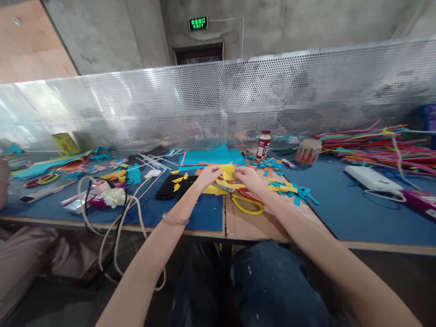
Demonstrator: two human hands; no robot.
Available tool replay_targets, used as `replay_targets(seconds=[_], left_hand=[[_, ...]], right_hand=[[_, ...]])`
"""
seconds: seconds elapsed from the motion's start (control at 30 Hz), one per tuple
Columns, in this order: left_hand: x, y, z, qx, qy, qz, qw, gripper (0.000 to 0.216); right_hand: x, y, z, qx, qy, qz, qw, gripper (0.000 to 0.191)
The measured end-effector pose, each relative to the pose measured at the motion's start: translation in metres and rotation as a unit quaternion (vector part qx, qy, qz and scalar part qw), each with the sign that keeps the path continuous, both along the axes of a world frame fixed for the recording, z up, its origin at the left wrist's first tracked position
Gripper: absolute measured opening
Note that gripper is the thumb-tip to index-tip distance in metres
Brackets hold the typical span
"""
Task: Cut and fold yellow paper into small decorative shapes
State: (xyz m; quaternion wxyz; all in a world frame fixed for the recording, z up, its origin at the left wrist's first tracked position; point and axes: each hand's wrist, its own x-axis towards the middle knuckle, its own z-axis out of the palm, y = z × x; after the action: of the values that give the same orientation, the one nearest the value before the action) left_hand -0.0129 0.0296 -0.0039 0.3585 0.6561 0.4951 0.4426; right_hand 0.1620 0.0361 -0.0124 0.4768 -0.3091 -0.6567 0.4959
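1. The left hand and the right hand both pinch a piece of yellow paper, fingers closed on its edges, at the middle of the worktop.
2. Scissors with yellow handles lie just near of the hands, untouched.
3. A good fold likely needs both edges aligned and the paper pressed flat.
4. Yellow scraps lie to the left; a blue paper flower and a bottle stand far right.

A sheet of paper is held between both hands near the table's front edge. Scissors are laid just before it, a bottle behind, a phone left.
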Motion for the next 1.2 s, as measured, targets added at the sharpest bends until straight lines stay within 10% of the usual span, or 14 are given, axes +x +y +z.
replay_targets(seconds=[0.67, 1.2], left_hand=[[-0.004, 0.007, -0.007, 0.059, -0.050, -0.057, 0.995, 0.031], [-0.002, 0.005, -0.001, -0.054, -0.182, -0.100, 0.977, 0.026]], right_hand=[[0.003, 0.008, -0.004, -0.080, 0.045, 0.010, 0.996, 0.019], [0.006, 0.004, -0.004, -0.073, 0.131, 0.047, 0.988, 0.017]])
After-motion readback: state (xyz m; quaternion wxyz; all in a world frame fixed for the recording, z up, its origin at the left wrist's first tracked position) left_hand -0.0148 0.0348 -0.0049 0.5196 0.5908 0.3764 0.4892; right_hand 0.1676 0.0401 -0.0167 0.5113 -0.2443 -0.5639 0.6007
